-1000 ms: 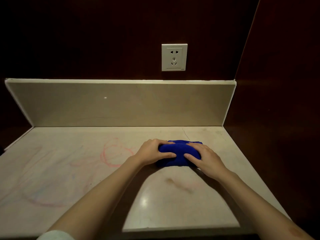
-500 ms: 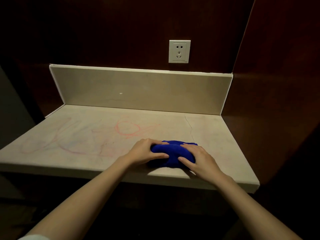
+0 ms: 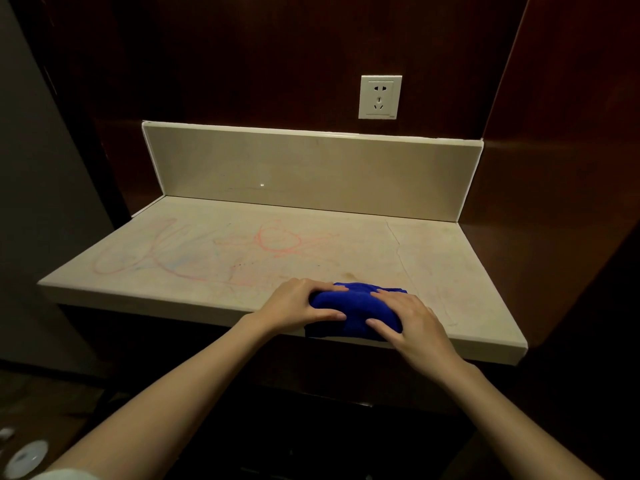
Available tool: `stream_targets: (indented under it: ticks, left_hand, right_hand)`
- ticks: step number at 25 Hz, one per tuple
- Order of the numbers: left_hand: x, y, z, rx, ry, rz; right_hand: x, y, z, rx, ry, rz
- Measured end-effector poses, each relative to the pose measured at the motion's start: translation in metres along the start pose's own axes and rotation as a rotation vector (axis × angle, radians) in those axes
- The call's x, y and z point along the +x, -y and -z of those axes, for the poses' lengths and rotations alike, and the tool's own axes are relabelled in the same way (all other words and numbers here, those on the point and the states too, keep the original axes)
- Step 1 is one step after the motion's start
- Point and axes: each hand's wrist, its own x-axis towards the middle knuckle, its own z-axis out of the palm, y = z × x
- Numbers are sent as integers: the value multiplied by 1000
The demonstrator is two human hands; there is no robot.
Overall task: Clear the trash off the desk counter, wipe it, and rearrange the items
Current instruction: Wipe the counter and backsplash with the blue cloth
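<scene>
Cloth: blue cloth [image 3: 353, 308], bunched into a thick wad, lying at the front edge of the counter [image 3: 242, 251], its near part hanging slightly over the lip; well right of the counter's middle, left of the hairline crack.
Left hand: left hand [image 3: 298, 304] gripping the left end of the cloth, fingers curled over its top, thumb tucked along its near side.
Right hand: right hand [image 3: 412, 318] pressing on the right end of the cloth, fingers laid flat and slightly spread across its top, thumb reaching along the near side; palm over the counter's front edge.
Hands together: close on either side of the cloth, fingertips nearly meeting over its middle, not touching each other.
Counter surface: pale stone, marked with red scribble [image 3: 277, 239] behind and left of the cloth; fainter pink and bluish loops [image 3: 138, 258] further left; small brown smudge [image 3: 348, 273] just behind the cloth.
Crack: thin dark crack [image 3: 398, 247] running from the backsplash toward the front, just right of the cloth.
Backsplash: beige upstand [image 3: 311, 171] along the counter's rear and both side ends.
Socket: white wall socket [image 3: 380, 97] on dark wood panelling, above the backsplash, behind and slightly right of the cloth.
Floor: round white object [image 3: 26, 457] far below and left of the counter, blurred, kind unclear.
</scene>
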Motion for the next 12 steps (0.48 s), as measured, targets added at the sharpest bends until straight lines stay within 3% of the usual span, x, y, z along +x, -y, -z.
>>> stream_targets:
  ticks: [12]
  left_hand:
    - [61, 46, 18, -29, 10, 7]
  right_hand:
    - [69, -16, -10, 39, 29, -26]
